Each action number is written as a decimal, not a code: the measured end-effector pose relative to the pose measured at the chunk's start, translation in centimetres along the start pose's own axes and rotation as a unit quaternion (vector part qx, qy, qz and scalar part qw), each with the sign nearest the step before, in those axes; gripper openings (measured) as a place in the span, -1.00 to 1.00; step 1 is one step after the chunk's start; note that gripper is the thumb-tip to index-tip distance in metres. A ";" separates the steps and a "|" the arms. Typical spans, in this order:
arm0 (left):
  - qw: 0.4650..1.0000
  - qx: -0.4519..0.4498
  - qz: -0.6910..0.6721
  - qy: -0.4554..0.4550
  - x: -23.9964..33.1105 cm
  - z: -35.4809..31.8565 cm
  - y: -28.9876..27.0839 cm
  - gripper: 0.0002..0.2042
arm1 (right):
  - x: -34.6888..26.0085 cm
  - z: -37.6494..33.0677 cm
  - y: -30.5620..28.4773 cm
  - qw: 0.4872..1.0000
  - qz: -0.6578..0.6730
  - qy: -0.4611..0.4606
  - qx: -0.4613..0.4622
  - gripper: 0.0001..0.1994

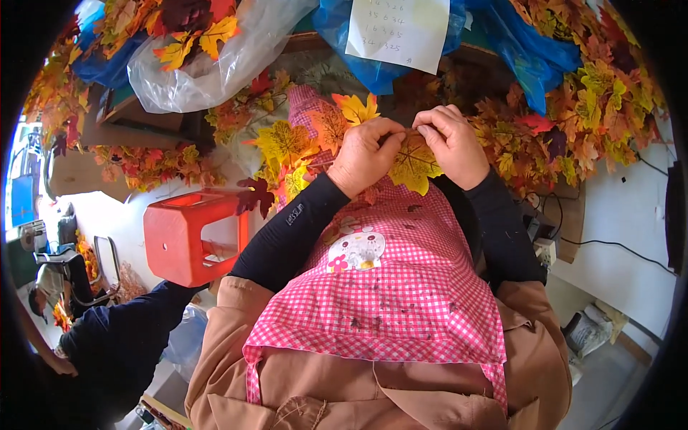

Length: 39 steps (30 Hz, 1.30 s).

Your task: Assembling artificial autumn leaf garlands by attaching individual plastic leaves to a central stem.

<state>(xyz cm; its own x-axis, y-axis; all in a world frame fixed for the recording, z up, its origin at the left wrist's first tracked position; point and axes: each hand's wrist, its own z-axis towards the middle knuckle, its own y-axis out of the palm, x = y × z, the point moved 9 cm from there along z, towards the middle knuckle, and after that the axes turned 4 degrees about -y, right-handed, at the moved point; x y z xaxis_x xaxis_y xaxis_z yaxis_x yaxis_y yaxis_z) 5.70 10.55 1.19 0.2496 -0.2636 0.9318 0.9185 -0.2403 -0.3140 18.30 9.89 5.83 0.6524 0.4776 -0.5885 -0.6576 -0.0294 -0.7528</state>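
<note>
In front of my chest, my left hand (364, 154) and my right hand (455, 143) are both closed in a pinch, fingertips nearly meeting. A yellow-green artificial maple leaf (414, 166) hangs just under the fingertips, its stem end between them. More of the leaf garland lies beside my left hand: yellow leaves (284, 142), an orange leaf (328, 129) and a dark red leaf (256, 197). Part of the strand rests over my pink checked apron (408, 287). The exact spot the fingers pinch is too small to make out.
A red plastic stool (175, 240) stands to my left, and a person in dark clothes (122, 351) is beyond it. Clear (193, 79) and blue plastic bags (527, 61) hang ahead, with a paper sheet (398, 32). Thick leaf garlands (588, 115) hang at the right.
</note>
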 end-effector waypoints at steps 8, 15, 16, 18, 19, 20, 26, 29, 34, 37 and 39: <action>1.000 0.017 -0.024 0.007 0.1 0.1 0.1 -0.89 | 0.8 -0.1 -0.2 0.998 0.035 0.039 0.028 -0.92; 0.999 0.017 -0.032 -0.002 -0.1 0.1 0.1 -0.89 | 1.4 -0.2 -0.2 0.998 0.034 0.039 0.034 -0.92; 0.999 0.017 -0.036 0.004 -0.1 0.1 0.1 -0.89 | 1.3 -0.2 -0.1 0.998 0.039 0.035 0.029 -0.92; 0.999 0.014 -0.031 0.000 -0.1 0.1 0.2 -0.90 | 1.1 -0.1 0.1 0.998 0.045 0.033 0.024 -0.92; 1.000 0.012 -0.026 -0.004 -0.2 0.2 0.2 -0.90 | 1.0 -0.1 0.1 0.998 0.041 0.032 0.021 -0.92; 1.000 0.011 -0.025 -0.004 -0.2 0.2 0.3 -0.90 | 1.0 0.0 0.1 0.999 0.038 0.031 0.017 -0.92; 1.000 0.007 -0.009 -0.019 -0.2 0.3 0.5 -0.90 | 0.1 -0.2 0.3 0.998 -0.060 -0.025 0.020 -0.91; 0.999 0.031 -0.029 0.028 -0.1 0.0 0.5 -0.91 | -0.3 -0.3 0.8 0.998 -0.061 -0.027 0.007 -0.91; 1.000 0.001 0.005 0.014 0.1 0.1 0.8 -0.91 | 1.0 -0.5 0.9 0.997 0.073 0.020 0.006 -0.90; 0.999 -0.010 0.025 0.024 0.1 0.3 0.9 -0.90 | 2.1 -0.5 0.9 0.994 0.085 0.068 -0.007 -0.92; 0.998 -0.029 0.043 0.034 0.4 0.2 1.1 -0.91 | 2.0 -0.4 0.9 0.994 0.087 0.064 -0.022 -0.91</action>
<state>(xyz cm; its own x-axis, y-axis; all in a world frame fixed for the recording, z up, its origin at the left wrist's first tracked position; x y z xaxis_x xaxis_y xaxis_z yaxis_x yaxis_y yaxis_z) 6.86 10.32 1.28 0.3042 -0.3487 0.8865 0.8747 -0.2663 -0.4049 19.12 10.49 3.84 0.5740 0.3466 -0.7419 -0.7499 -0.1413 -0.6462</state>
